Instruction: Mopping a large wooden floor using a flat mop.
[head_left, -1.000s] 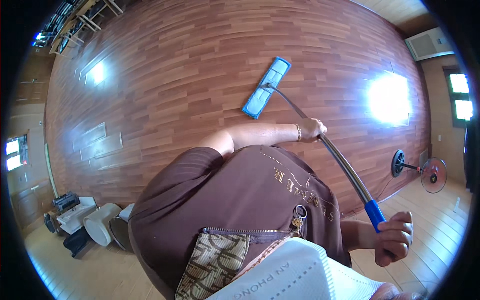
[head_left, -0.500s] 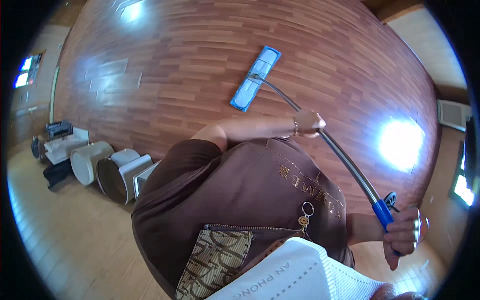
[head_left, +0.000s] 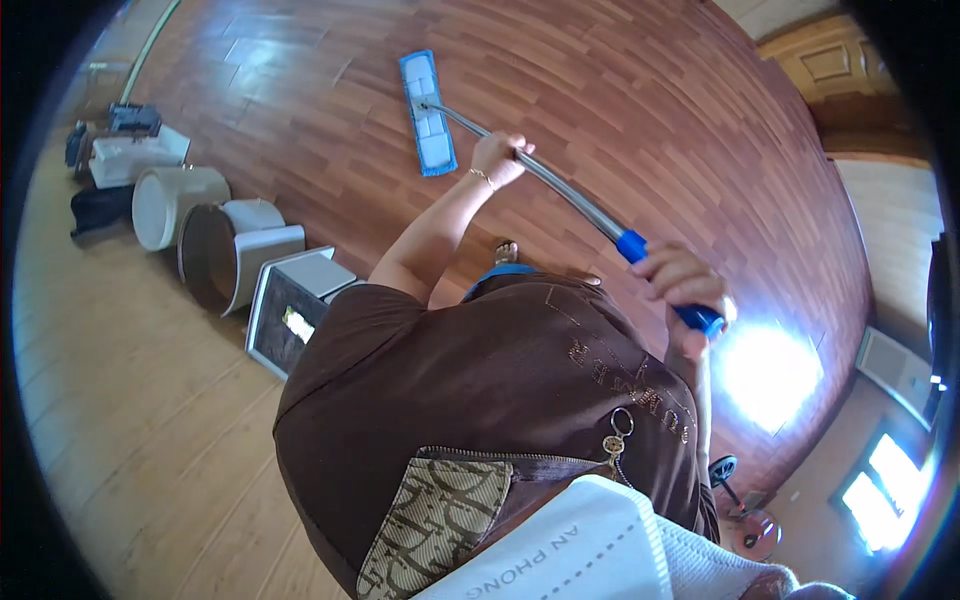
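- While the fingers of the left hand (head_left: 499, 158) close around the metal pole (head_left: 560, 183) near its lower part, those of the right hand (head_left: 685, 280) wrap the blue grip (head_left: 632, 246) at the top, slightly blurred; how hard either squeezes cannot be told.
- Out past the left hand, the mop (head_left: 585, 206) reaches forward and to the person's left, its pad (head_left: 434, 150) apparently flat on the plank floor (head_left: 610, 100), ahead of one foot (head_left: 507, 253).
- Nearest the body, a loose left hold on that smooth pole could let it slide, making the pad swerve.
- At the joint (head_left: 424, 104), too steep a push might tip or flip the pad.
- Farther left, a wide swing could knock the dark-framed object (head_left: 270, 312) or the cream rounded container (head_left: 153, 210); a pull straight back could bump the foot.
- As for looks, the mop has a shiny silver pole, a blue grip and a long, narrow pad, pale across its sectioned top with a brighter blue fringe; whether it is wet cannot be told.
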